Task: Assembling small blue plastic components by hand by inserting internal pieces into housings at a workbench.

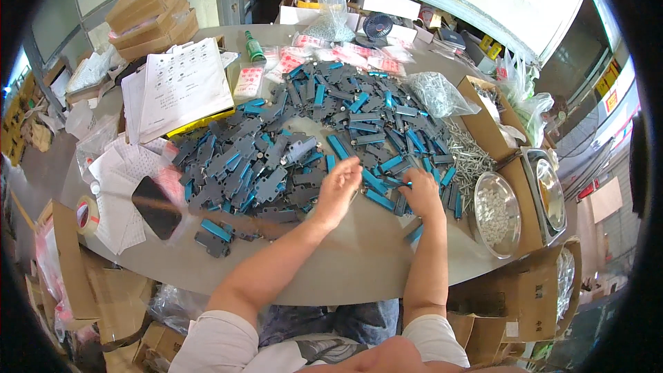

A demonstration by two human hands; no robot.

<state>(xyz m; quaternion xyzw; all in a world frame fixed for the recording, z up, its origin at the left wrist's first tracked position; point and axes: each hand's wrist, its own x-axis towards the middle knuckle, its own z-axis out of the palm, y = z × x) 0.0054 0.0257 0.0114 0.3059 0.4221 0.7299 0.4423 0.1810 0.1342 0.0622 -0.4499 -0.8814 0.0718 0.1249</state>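
Observation:
A big pile of small dark grey plastic parts [242, 155] with blue blocks on many of them covers the middle of the table. At the pile's near edge, my left hand [340, 190] is raised with its fingers curled together; whatever they pinch, if anything, is too small to make out. To its right, my right hand [423, 193] has its fingers closed on the end of a blue and dark grey part [394, 182], partly hidden by the fingers. Loose blue-sided parts [380, 199] lie between the two hands. Two more parts [216, 230] lie apart at the left.
Right of the pile are loose screws [471, 159], a metal bowl of small white pieces [496, 226] and a cardboard box [514, 193]. A black phone [156, 207], tape roll [87, 215] and papers [181, 90] lie left. Red-and-white packets [293, 61], a green bottle [254, 48] and a small fan [377, 25] stand behind.

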